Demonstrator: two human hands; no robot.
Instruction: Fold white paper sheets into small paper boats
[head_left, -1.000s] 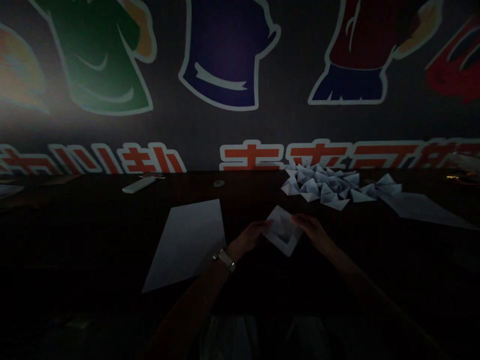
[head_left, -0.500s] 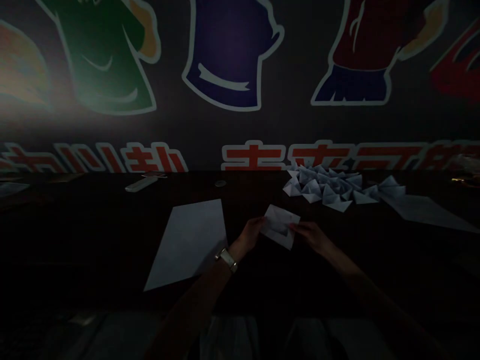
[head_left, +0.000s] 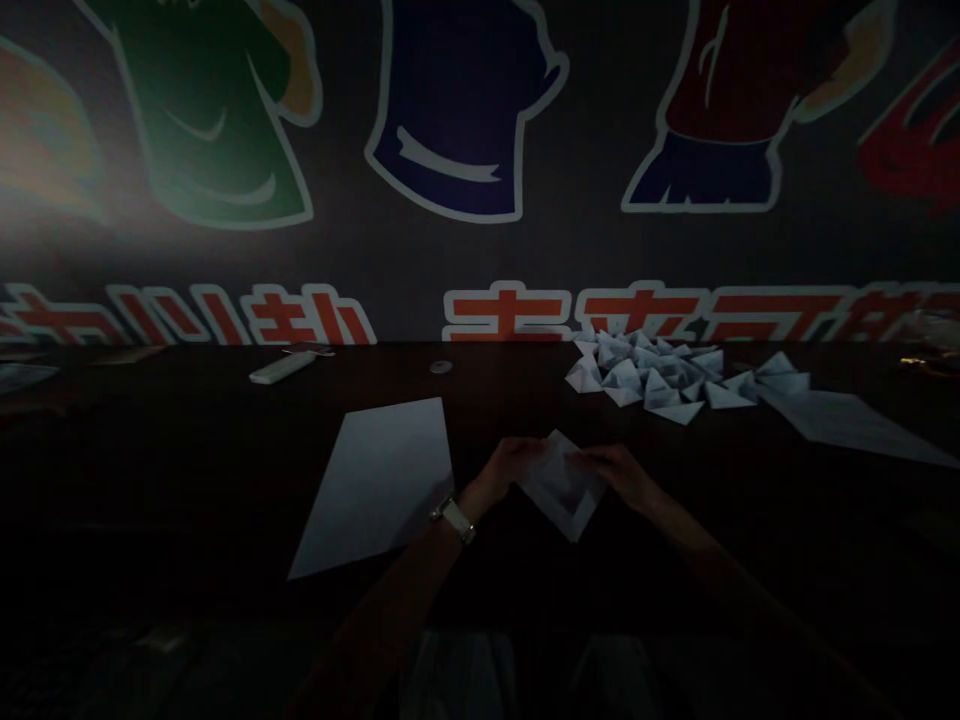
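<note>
Both my hands hold a white folded paper (head_left: 562, 495) above the dark table, with one corner pointing toward me. My left hand (head_left: 511, 468) pinches its left side, and a white-strapped wristwatch (head_left: 453, 520) sits on that wrist. My right hand (head_left: 619, 475) grips its upper right edge. To the left of my hands, a large flat white paper sheet (head_left: 375, 485) lies on the table. Its lower right corner is close to my left wrist.
A heap of several folded paper pieces (head_left: 645, 375) lies at the far edge of the dark table (head_left: 187, 460), with another flat sheet (head_left: 847, 425) to its right. A white remote-like bar (head_left: 283, 368) and a small round disc (head_left: 441, 367) lie far left of it. A printed mural wall (head_left: 450, 120) rises behind.
The folded paper has turned from a roughly level rectangle to a diamond with a corner toward me. My hands have moved closer together on it.
</note>
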